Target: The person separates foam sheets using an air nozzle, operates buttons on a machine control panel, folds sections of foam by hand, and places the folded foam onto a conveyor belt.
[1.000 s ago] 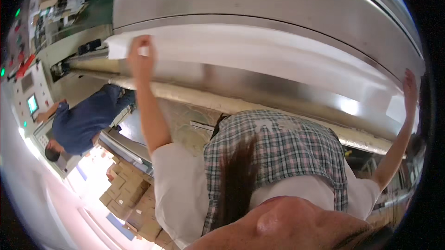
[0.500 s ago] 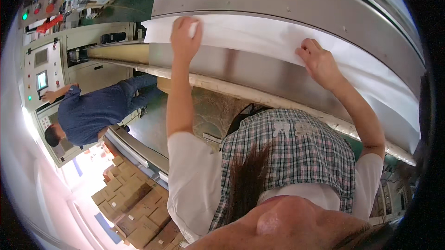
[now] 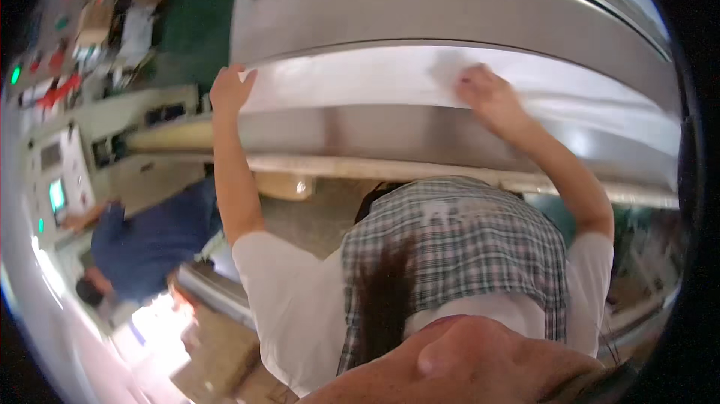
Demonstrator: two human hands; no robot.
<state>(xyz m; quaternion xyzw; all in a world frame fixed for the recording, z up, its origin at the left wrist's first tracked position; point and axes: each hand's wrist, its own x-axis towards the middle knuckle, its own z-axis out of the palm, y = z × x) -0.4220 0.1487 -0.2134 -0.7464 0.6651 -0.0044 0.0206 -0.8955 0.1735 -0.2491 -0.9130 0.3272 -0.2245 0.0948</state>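
Note:
A long white sheet [image 3: 360, 78] lies across the metal face of a machine in front of me. At its left end is my left hand [image 3: 231, 91], its fingers closed over the sheet's edge and the thumb showing on the near side. My right hand [image 3: 491, 100] is over the right half of the sheet, its fingers curled together and blurred by motion. What these fingers hold, if anything, is hidden. A shadow falls on the sheet beside them. Toward the right, the sheet shows creases.
A metal panel [image 3: 450, 10] rises beyond the sheet, and a pale padded rail [image 3: 420, 169] runs along the near side. At left, a co-worker in dark blue [image 3: 154, 235] reaches to a control cabinet [image 3: 120, 187] with a lit screen. Cardboard boxes [image 3: 217, 348] are stacked at lower left.
My left hand has moved left to the sheet's end. My right hand has shifted slightly left along the sheet. The whole view has turned a little.

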